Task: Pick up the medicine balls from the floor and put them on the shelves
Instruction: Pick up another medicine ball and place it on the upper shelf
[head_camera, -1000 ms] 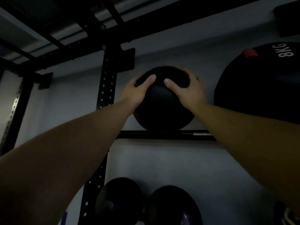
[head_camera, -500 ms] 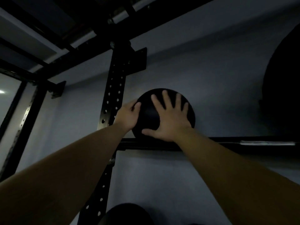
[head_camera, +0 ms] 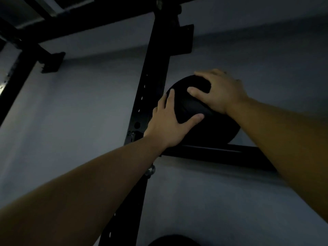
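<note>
Forearms, both bare, are stretched up and away from the camera in dim light, the left one point(head_camera: 79, 189) rising from the lower left corner and the right one point(head_camera: 292, 148) from the right edge. Beyond them, at the bottom edge, the rounded top of a second dark ball point(head_camera: 173, 240) is just seen, beside the foot of the black perforated steel upright point(head_camera: 142, 107).

Further out, the left hand point(head_camera: 170, 125) is laid flat on the lower left side of the round black medicine ball point(head_camera: 193, 107), with the fingers spread and the thumb pressed across the ball's front. The right hand point(head_camera: 219, 90) is cupped over the upper right of the same ball, fingers curled across its top and thumb lying on its face. The ball is thus gripped between both hands.

The ball is set on the black horizontal shelf rail point(head_camera: 221, 154), its underside touching the rail, and its left side is just beside the upright; whether the two touch cannot be told. A silver bolt head point(head_camera: 150, 171) is fixed on the upright below the rail.

Behind all this the plain grey wall point(head_camera: 79, 112) is seen. Black overhead crossbeams point(head_camera: 79, 27) are run across the top of the view, and a black bracket point(head_camera: 52, 63) is mounted against the wall at the upper left.
</note>
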